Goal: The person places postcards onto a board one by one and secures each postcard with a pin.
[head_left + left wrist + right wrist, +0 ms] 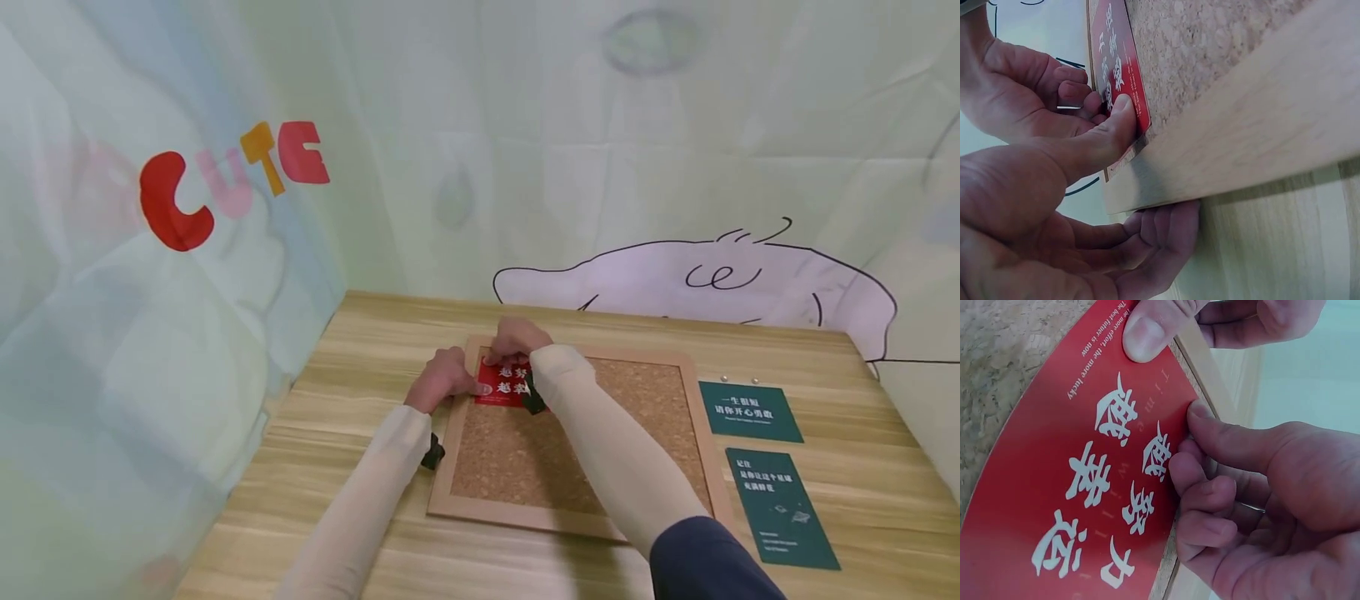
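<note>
A red card [495, 399] with white characters lies at the upper left of a wood-framed cork board [510, 467]. My left hand [444, 379] is at the board's left edge. In the left wrist view its thumb presses the card [1125, 62], while curled fingers bear on the frame's outer side. My right hand [519, 338] reaches over the board's top edge. Seen from the right wrist, that hand [1285, 462] pinches at the card's top corner between thumb and curled fingers. Whether a small pin is between those fingertips is hidden.
Two dark green cards, one upper [750, 425] and one lower [787, 533], lie on the wooden table [885, 467] right of the board. Two small round pins, one a shiny pin [723, 379], sit above the upper card. A printed curtain [450, 125] encloses the table's back and left.
</note>
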The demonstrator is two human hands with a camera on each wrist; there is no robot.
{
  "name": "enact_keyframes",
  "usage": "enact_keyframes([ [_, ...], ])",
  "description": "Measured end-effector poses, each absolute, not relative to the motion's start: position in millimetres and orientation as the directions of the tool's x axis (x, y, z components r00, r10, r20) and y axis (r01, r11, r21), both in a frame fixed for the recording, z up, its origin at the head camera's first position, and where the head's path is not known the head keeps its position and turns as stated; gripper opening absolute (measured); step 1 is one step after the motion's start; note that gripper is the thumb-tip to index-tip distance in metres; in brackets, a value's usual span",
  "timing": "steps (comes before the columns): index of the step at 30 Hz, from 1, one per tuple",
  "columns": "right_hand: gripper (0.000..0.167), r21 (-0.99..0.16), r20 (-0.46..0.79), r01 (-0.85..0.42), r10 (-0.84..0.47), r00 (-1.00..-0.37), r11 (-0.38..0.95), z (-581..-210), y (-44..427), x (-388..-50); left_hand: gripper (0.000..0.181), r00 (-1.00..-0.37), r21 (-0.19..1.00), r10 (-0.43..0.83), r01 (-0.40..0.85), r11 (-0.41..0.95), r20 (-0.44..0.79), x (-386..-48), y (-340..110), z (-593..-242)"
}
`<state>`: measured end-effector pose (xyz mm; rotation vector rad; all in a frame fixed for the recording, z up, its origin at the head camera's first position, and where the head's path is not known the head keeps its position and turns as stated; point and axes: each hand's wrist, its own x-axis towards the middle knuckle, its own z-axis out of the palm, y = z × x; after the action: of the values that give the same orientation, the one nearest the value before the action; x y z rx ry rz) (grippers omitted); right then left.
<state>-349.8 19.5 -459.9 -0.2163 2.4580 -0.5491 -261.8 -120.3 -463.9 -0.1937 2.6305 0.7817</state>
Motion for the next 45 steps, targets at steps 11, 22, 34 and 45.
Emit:
enact_keyframes([
  [11, 0.05, -0.614, -0.444, -0.058, -0.405, -0.799, 0.787, -453, 45, -343, 0.056, -0.901, 0.505, -0.021, -0.261, 0.823, -0.432, -262, -118, -462],
  [22, 0.06, -0.618, -0.372, -0.041, -0.338, -0.864, 0.785, -411, 102, -354, 0.06, -0.914, 0.512, -0.031, -0.254, 0.821, -0.404, -263, -124, -466],
  [34, 0.067, -0.632, -0.354, 0.083, -0.191, -0.916, 0.771, -428, 182, -359, 0.062, -0.916, 0.546, -0.012, -0.25, 0.8, -0.401, -261, -133, -467],
  [45, 0.05, -0.612, -0.27, 0.094, -0.096, -0.958, 0.785, -447, 261, -341, 0.06, -0.919, 0.561, -0.004, -0.244, 0.791, -0.394, -260, -136, -469],
])
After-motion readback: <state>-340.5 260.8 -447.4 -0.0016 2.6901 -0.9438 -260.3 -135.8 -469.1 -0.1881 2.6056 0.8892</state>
